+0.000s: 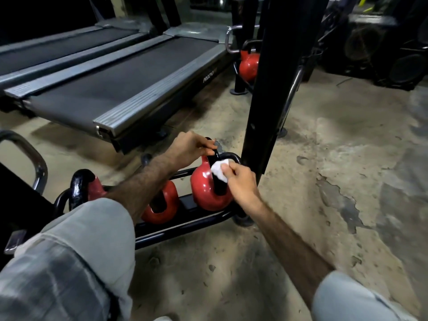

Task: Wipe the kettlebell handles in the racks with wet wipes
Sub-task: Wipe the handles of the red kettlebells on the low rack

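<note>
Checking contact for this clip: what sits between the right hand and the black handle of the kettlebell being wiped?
In the head view, a crumpled white wet wipe sits between the right hand and the kettlebell handle. The left hand steadies the handle's top.

The scene is seen from a single head-worn wide-angle camera, aimed forward and steeply down from above a low rack (185,224) on the floor (324,158). The forearms are taken in from close by, reaching away from the lens. Straight lines are bowed toward the frame edges. No second view is given.
</note>
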Available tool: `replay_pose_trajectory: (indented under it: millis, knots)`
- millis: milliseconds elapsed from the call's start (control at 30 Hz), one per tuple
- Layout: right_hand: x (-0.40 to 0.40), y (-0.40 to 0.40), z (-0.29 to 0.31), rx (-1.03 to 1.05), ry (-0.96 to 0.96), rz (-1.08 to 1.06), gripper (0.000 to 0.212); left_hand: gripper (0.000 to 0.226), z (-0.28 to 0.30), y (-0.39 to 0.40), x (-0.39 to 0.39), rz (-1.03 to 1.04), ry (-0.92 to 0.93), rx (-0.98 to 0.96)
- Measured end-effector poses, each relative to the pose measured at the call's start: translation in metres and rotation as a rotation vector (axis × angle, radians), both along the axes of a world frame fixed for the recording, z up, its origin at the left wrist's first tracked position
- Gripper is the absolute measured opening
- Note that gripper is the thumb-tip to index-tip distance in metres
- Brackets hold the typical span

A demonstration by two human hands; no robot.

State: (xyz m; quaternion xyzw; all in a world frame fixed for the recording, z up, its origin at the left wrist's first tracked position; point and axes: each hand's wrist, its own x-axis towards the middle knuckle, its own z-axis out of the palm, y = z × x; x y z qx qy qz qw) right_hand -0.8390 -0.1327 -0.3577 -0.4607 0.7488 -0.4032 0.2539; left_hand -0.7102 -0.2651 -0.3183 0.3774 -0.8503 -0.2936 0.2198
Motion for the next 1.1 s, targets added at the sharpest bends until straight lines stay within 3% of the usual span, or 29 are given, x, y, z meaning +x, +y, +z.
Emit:
replay_pose_trajectory:
  millis: [100,200,267,367,400,433,533,567,700,867,1000,1100]
  knots:
    - [0.008,0.016,-0.001,-0.087,0.144,0.067,0.037,0.018,0.004,-0.001,0.001,-0.006,0.002,0.026]
    - [0.013,-0.003,0.007,-0.075,0.166,-0.002,0.034,0.017,0.007,-0.007,0.002,-0.022,-0.015,0.025]
    - [0.011,-0.025,0.011,-0.009,-0.06,-0.114,0.035,0.017,0.006,-0.013,0.003,-0.032,-0.028,0.002]
    - [0.006,-0.047,0.011,0.091,-0.662,-0.21,0.043,0.016,0.004,-0.02,0.004,-0.027,0.001,-0.011]
    - [0.007,-0.05,0.012,0.078,-0.685,-0.205,0.044,0.017,0.002,-0.023,0.005,-0.037,0.028,0.006]
    - [0.007,-0.049,0.013,0.057,-0.601,-0.193,0.041,0.016,0.002,-0.023,0.005,-0.053,0.064,0.034]
    - [0.005,-0.025,0.021,-0.011,-0.062,-0.11,0.018,0.017,0.002,-0.016,0.005,-0.076,0.119,0.058]
    - [0.006,-0.017,0.023,-0.028,0.013,-0.041,0.014,0.017,0.004,-0.017,0.004,-0.071,0.117,0.045]
    - [0.0,-0.026,0.023,-0.106,0.027,0.049,0.01,0.013,0.001,-0.026,0.003,0.007,0.11,0.049]
    - [-0.003,-0.074,0.031,-0.144,0.088,0.087,0.015,0.022,0.003,-0.023,-0.001,0.154,0.087,-0.095]
    - [0.002,-0.038,0.015,-0.204,0.297,0.208,0.02,0.039,-0.001,-0.015,-0.012,0.16,-0.025,-0.096]
    - [-0.006,-0.012,0.012,-0.234,0.346,0.287,0.023,0.044,-0.005,-0.017,-0.01,0.213,0.019,-0.009]
